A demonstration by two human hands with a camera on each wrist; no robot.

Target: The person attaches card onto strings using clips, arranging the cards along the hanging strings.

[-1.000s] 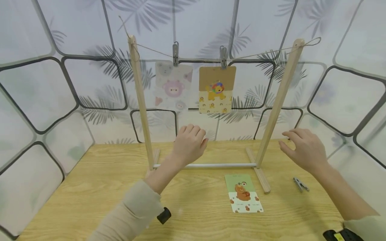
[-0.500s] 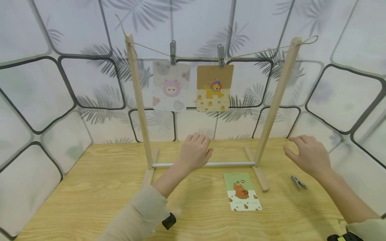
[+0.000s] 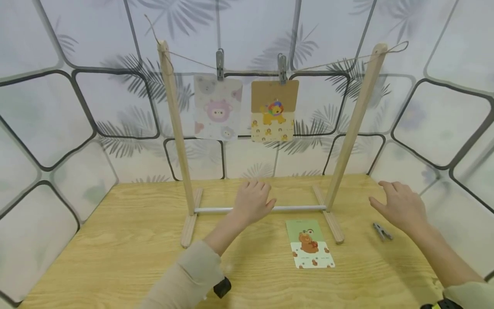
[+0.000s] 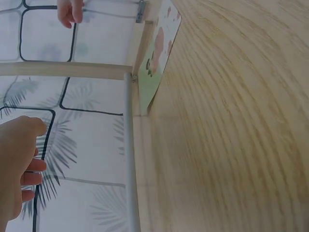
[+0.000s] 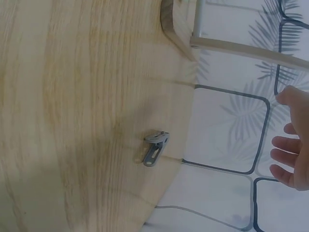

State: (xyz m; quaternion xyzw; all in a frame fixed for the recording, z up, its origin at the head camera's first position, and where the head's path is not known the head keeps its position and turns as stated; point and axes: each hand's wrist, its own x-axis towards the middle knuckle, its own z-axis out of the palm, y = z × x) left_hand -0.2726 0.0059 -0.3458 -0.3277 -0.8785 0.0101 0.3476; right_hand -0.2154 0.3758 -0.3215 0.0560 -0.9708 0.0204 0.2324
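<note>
My left hand (image 3: 252, 201) hovers above the table near the rack's white crossbar (image 3: 297, 208), fingers loosely bent and holding nothing. Off to the right, my right hand (image 3: 403, 208) hangs in the air with relaxed fingers and nothing in them. Below it a grey clothespin (image 3: 382, 231) lies on the wood; the right wrist view shows the same clothespin (image 5: 156, 148) on its side. A green and white bear card (image 3: 310, 244) lies flat between the hands. From the string hang a pale card with a pink animal (image 3: 218, 112) and a brown and yellow lion card (image 3: 273, 112), each under one grey clothespin.
Two wooden posts, left (image 3: 176, 128) and right (image 3: 355, 128), stand on wooden feet (image 3: 189, 229) and carry the sagging string (image 3: 328, 67). The wooden table (image 3: 115, 257) ends at a patterned curtain (image 3: 127, 159) behind and at both sides.
Both hands have sunk lower; the left also drifted to the right, and the right hand moved slightly right. The cards and clothespins stay in place, with a small shift of the head view.
</note>
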